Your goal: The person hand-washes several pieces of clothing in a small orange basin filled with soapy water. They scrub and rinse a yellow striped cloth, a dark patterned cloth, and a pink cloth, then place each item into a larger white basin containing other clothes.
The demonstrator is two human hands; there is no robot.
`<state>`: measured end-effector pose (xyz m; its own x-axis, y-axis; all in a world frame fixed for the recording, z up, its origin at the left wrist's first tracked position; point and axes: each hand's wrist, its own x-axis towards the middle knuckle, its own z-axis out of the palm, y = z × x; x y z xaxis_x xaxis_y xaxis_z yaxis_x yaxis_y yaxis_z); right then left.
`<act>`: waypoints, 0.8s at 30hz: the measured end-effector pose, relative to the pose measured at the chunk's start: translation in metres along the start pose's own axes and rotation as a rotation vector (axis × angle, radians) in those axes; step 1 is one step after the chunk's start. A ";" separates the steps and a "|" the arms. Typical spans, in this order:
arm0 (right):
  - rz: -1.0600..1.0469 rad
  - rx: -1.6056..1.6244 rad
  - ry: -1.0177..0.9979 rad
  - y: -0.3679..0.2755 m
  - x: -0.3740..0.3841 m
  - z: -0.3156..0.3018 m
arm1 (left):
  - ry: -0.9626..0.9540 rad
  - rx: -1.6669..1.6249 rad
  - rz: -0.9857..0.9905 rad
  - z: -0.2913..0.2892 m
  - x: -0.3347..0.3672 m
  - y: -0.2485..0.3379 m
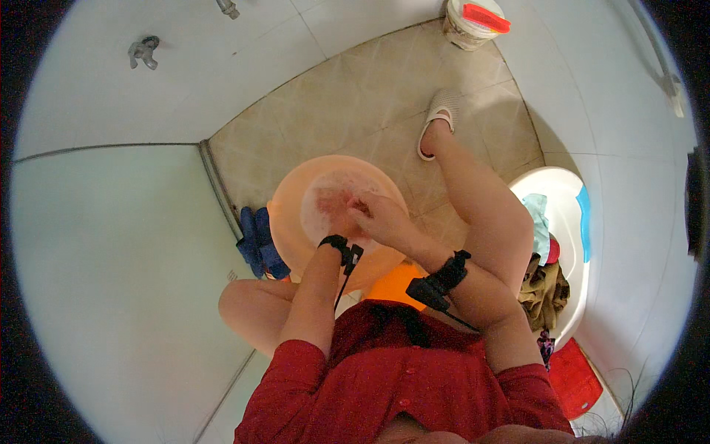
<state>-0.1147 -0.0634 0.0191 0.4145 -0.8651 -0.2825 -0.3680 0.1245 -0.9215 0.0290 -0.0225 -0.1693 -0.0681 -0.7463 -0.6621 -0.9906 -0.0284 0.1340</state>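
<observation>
A peach-coloured basin [292,237] stands in front of me, between my legs, with foamy water [314,189] in it. My left hand [342,220] reaches down into the foam, and its fingers are blurred beneath the suds. A reddish patch shows around those fingers; whether it is cloth or skin I cannot make out. Just to the right, my right hand [379,220] is over the water with its fingers curled together, close against the left hand. Anything pinched in them is hidden. Black bands with small devices are strapped round both forearms.
At right stands a white tub [580,281] holding crumpled brown cloth [546,296] and pale blue cloth [538,214]. Dark blue slippers [259,240] lie left of the basin. A white bucket [467,37] with a red brush on top stands far off; a tap [144,52] juts from the wall.
</observation>
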 end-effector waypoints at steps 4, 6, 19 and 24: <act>0.060 -0.085 0.036 0.003 0.009 0.007 | 0.099 -0.342 0.229 -0.003 -0.021 -0.004; 0.164 -0.139 -0.031 0.006 0.010 0.006 | 0.084 -0.926 0.238 -0.017 -0.047 -0.012; 0.024 -0.610 -0.221 0.091 -0.031 0.067 | 0.127 -1.807 0.279 -0.140 -0.253 0.002; -0.038 -0.075 -0.335 0.120 -0.012 0.087 | 0.377 -1.969 0.439 -0.143 -0.279 0.005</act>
<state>-0.0917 0.0038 -0.1110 0.6751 -0.6592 -0.3313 -0.4017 0.0482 -0.9145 0.0599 0.0903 0.1218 0.0622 -0.9655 -0.2527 0.5343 -0.1816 0.8255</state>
